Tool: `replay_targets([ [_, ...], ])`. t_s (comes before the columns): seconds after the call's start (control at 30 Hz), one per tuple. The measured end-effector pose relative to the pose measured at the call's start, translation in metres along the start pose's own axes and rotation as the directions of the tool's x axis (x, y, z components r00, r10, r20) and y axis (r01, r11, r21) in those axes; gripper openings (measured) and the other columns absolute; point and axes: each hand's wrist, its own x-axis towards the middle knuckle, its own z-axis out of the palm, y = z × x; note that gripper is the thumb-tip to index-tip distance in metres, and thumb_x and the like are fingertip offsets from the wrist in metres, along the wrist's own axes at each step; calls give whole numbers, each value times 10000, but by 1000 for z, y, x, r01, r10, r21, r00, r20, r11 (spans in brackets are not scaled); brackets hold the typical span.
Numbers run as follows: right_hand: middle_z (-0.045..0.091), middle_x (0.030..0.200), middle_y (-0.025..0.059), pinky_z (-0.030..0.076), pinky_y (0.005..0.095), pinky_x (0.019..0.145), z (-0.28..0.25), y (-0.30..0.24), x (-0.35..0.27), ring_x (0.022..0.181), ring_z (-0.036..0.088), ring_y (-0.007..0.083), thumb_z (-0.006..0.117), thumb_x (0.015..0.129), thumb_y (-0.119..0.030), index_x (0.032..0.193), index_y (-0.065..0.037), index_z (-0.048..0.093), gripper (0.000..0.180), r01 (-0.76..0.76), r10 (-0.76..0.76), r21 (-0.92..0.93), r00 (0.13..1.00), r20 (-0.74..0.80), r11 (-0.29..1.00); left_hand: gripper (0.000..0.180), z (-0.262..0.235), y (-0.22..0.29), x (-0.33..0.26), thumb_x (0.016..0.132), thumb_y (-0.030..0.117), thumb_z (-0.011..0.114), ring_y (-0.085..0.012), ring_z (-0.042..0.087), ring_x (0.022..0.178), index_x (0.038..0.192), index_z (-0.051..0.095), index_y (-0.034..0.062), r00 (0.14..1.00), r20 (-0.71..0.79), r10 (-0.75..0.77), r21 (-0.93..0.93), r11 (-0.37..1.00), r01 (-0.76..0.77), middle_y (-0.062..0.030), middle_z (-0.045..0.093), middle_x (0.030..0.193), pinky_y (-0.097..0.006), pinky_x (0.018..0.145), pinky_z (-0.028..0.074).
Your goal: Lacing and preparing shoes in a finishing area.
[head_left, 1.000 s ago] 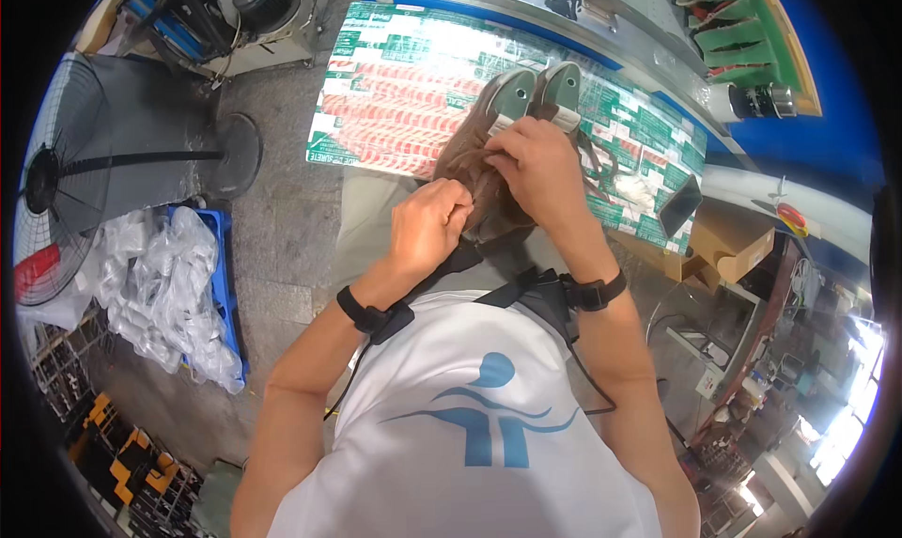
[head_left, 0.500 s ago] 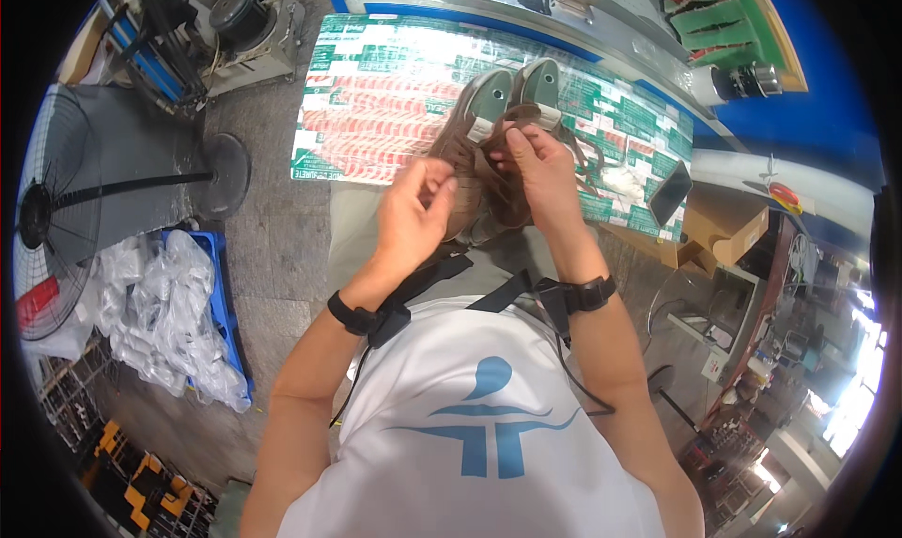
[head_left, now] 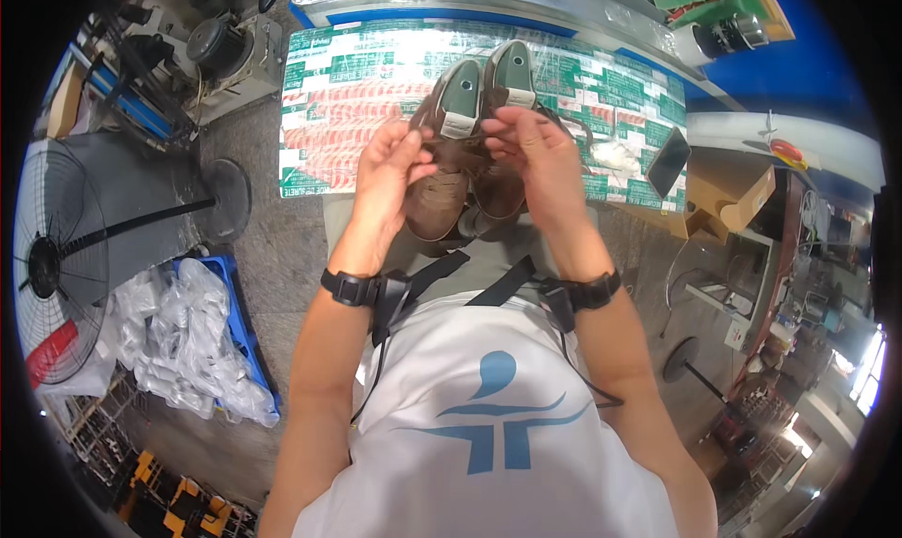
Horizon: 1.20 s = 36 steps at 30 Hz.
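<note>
A pair of brown shoes (head_left: 437,200) lay side by side before the person, heels on the desk (head_left: 329,92), toes pointing back and reaching past its near edge. Green insoles (head_left: 460,98) showed inside. The left hand (head_left: 381,176) was beside the left shoe, its thumb and fingers bent and nearly together; the right hand (head_left: 543,157) hung over the right shoe, fingers curled toward the thumb. Blur hid whether either grasped a lace, so I could not tell. A loose lace trailed right of the right shoe. Farther right lay a white crumpled piece (head_left: 614,155) and a dark flat slab (head_left: 668,164). An open carton (head_left: 742,200) stood beyond the desk.
</note>
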Motion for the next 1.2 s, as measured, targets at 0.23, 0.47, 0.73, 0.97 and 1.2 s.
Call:
replay_targets([
  [0.23,836,919,114,588,330,594,9,-113,-47,734,789,187,665,1117,-135,1187,34,812,234,-262,-146,170,109,983,950,105,-7,-14,-3,1151,133,604,-71,690,886,1187,679,69,988,-81,-131,-79,989,125,-45,753,1146,-252,803,611],
  [0.47,836,969,105,593,331,637,45,-69,-72,784,797,198,719,1060,-216,1166,-66,833,217,-338,346,-355,-88,934,872,168,-11,-16,-2,1171,161,546,-101,703,842,1185,666,44,994,-44,-99,-121,988,93,-57,750,998,-257,754,594],
  [0.73,749,1031,108,585,434,804,22,-1,-37,945,741,345,814,959,-198,1137,-74,731,232,360,-278,-757,930,242,545,184,-16,-21,-19,1126,225,696,-87,685,879,1099,694,43,981,140,137,389,903,-182,-5,716,995,-267,774,596],
  [0.97,725,919,95,562,397,750,13,10,-20,851,720,290,806,948,-128,1077,-57,691,187,397,-253,-727,918,306,560,178,-35,11,-13,1102,125,671,-106,708,784,1252,717,42,995,-12,-103,44,994,104,-37,762,1002,-282,752,650],
  [1.2,684,865,-24,507,306,733,27,-37,-58,801,596,77,766,1009,-163,978,-27,698,155,-106,365,-368,533,763,924,284,-39,0,-13,1093,200,713,-117,729,854,1311,677,23,966,70,-249,92,966,242,-76,760,1118,-277,772,661],
])
